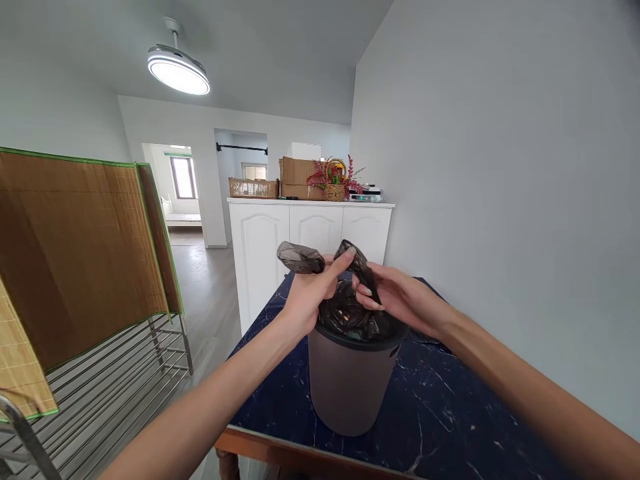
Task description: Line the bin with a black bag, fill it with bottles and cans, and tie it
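A grey-brown trash can (pixel 350 387) with a dark rim stands upright on the table in front of me. Inside it lies a thin black garbage bag (pixel 350 313), whose gathered upper part rises above the rim into my hands. My left hand (pixel 313 290) is closed around one bunch of the plastic, and a loose end (pixel 299 257) sticks out to its left. Pinched between the fingers of my right hand (pixel 397 293) is another strand of the bag. Both hands are close together over the opening. What lies under the plastic in the can is hidden.
The dark blue marble-patterned table (pixel 430 400) has a wooden edge. Behind it is a white cabinet (pixel 260 247) bearing cardboard boxes (pixel 303 175) and a flower basket (pixel 334 192). At left stands a metal rack (pixel 115 373) with a bamboo mat (pixel 85 253). A wall rises at right.
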Motion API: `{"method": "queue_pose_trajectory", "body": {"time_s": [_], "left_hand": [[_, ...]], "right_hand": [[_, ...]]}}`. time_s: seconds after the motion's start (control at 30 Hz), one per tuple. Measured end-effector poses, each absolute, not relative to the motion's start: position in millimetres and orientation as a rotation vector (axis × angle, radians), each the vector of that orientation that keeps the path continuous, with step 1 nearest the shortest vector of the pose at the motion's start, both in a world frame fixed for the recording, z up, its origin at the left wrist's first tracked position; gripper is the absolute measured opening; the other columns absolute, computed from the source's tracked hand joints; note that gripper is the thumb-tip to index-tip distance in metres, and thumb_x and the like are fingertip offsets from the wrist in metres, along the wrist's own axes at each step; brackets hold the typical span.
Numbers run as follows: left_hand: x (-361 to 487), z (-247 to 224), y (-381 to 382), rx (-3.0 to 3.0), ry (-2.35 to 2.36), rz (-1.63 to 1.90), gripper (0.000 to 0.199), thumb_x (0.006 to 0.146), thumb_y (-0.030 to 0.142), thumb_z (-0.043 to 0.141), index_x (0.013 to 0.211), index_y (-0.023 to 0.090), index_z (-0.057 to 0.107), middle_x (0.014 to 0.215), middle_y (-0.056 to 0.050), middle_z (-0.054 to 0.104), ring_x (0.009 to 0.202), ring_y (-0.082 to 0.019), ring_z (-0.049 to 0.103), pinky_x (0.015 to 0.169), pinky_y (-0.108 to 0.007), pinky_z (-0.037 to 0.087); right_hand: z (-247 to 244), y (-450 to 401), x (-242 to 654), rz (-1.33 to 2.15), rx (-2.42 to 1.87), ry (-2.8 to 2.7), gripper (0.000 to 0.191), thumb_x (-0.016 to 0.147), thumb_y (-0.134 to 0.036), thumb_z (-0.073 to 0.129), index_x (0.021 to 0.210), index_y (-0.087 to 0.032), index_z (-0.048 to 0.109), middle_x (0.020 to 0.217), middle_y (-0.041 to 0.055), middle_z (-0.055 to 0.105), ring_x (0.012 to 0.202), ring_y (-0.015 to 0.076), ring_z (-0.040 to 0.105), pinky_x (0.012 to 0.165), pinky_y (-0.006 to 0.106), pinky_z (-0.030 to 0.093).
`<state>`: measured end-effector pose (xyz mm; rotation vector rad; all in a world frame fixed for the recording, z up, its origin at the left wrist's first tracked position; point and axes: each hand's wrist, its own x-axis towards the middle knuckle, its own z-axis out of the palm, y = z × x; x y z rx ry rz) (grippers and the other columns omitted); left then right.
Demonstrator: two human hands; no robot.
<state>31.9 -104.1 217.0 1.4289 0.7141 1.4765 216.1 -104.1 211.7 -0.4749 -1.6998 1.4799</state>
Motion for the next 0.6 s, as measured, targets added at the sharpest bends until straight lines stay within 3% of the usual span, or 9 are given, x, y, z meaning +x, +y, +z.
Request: {"method": "queue_pose_trajectory", "body": {"time_s": [0.07, 0.17, 0.23, 0.3, 0.4, 0.47, 0.53, 0.6], "left_hand": [[31.0, 218.3, -104.4, 1.431, 0.685, 1.469, 0.057, 0.082, 0.055, 0.087, 0.069, 0.022, 0.043, 0.062, 0.010, 0.020, 0.054, -0.006, 0.015, 0.048, -0.025, 0.011], [27.8, 219.9, -104.9, 1.504, 0.687, 1.432, 0.052, 0.089, 0.061, 0.079, 0.076, 0.022, 0.046, 0.064, 0.009, 0.019, 0.054, -0.008, 0.014, 0.048, -0.026, 0.012], [24.9, 222.0, -107.6, 1.582, 0.698, 1.410, 0.054, 0.093, 0.067, 0.070, 0.074, 0.022, 0.046, 0.064, 0.008, 0.021, 0.053, -0.009, 0.017, 0.048, -0.026, 0.016], [21.7, 226.8, -113.4, 1.714, 0.745, 1.397, 0.055, 0.097, 0.070, 0.061, 0.073, 0.022, 0.051, 0.063, 0.005, 0.031, 0.055, -0.012, 0.028, 0.050, -0.026, 0.027], [15.6, 238.6, -125.3, 2.005, 0.813, 1.449, 0.053, 0.102, 0.067, 0.054, 0.075, 0.022, 0.061, 0.078, -0.003, 0.055, 0.078, -0.019, 0.053, 0.076, -0.031, 0.049], [10.6, 246.7, -132.1, 2.158, 0.797, 1.481, 0.049, 0.102, 0.062, 0.057, 0.075, 0.022, 0.064, 0.099, -0.008, 0.063, 0.104, -0.026, 0.058, 0.100, -0.037, 0.048], [6.3, 252.1, -136.2, 2.224, 0.771, 1.457, 0.043, 0.100, 0.058, 0.062, 0.078, 0.023, 0.067, 0.117, -0.011, 0.064, 0.122, -0.030, 0.054, 0.114, -0.043, 0.042], [5.0, 253.8, -138.5, 2.272, 0.775, 1.397, 0.036, 0.102, 0.052, 0.062, 0.080, 0.023, 0.068, 0.130, -0.011, 0.061, 0.132, -0.032, 0.050, 0.119, -0.047, 0.040]], "right_hand": [[208.9, -104.1, 215.5, 1.469, -0.446, -1.679, 0.033, 0.102, -0.050, 0.065, 0.087, -0.021, 0.065, 0.074, -0.0040, 0.039, 0.064, 0.0130, 0.033, 0.064, 0.028, 0.039], [207.1, -103.4, 212.5, 1.424, -0.502, -1.575, 0.033, 0.099, -0.052, 0.072, 0.092, -0.021, 0.067, 0.069, -0.0090, 0.027, 0.058, 0.0104, 0.018, 0.053, 0.025, 0.032], [207.7, -101.8, 208.5, 1.352, -0.593, -1.464, 0.035, 0.094, -0.055, 0.076, 0.099, -0.022, 0.067, 0.069, -0.0097, 0.025, 0.057, 0.0103, 0.016, 0.049, 0.023, 0.027], [209.2, -100.6, 203.3, 1.278, -0.691, -1.399, 0.039, 0.091, -0.058, 0.079, 0.101, -0.021, 0.067, 0.069, -0.0094, 0.024, 0.058, 0.0107, 0.019, 0.047, 0.023, 0.024], [212.7, -103.5, 195.3, 1.192, -0.780, -1.461, 0.038, 0.094, -0.058, 0.072, 0.090, -0.021, 0.063, 0.070, -0.0085, 0.024, 0.058, 0.0108, 0.021, 0.047, 0.025, 0.021], [215.4, -109.8, 191.0, 1.107, -0.816, -1.589, 0.029, 0.096, -0.048, 0.068, 0.087, -0.022, 0.060, 0.069, -0.0071, 0.033, 0.059, 0.0108, 0.028, 0.050, 0.025, 0.026], [217.3, -117.9, 187.4, 1.044, -0.834, -1.766, 0.015, 0.091, -0.033, 0.071, 0.095, -0.023, 0.061, 0.075, -0.0046, 0.047, 0.065, 0.0119, 0.041, 0.058, 0.025, 0.037], [216.7, -124.1, 183.5, 1.003, -0.815, -1.941, 0.028, 0.082, -0.026, 0.077, 0.105, -0.024, 0.061, 0.085, -0.0018, 0.058, 0.075, 0.0159, 0.052, 0.068, 0.029, 0.046]]}}
